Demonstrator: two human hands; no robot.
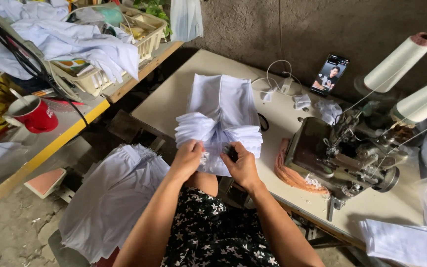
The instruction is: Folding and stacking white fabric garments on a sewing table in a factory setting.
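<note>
Both hands, left and right, pinch the near edge of the white stack, whose long axis runs away across the table.

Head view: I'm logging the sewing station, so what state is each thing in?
White fabric stack: folded, gripped at its near edge.
Left hand: closed on stack.
Right hand: closed on stack.
Phone: screen lit, propped on the wall.
Red mug: upright, spoon inside.
Sewing machine: threaded.

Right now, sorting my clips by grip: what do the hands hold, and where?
Both the left hand and the right hand pinch the near edge of a stack of white cloth pieces.
</note>
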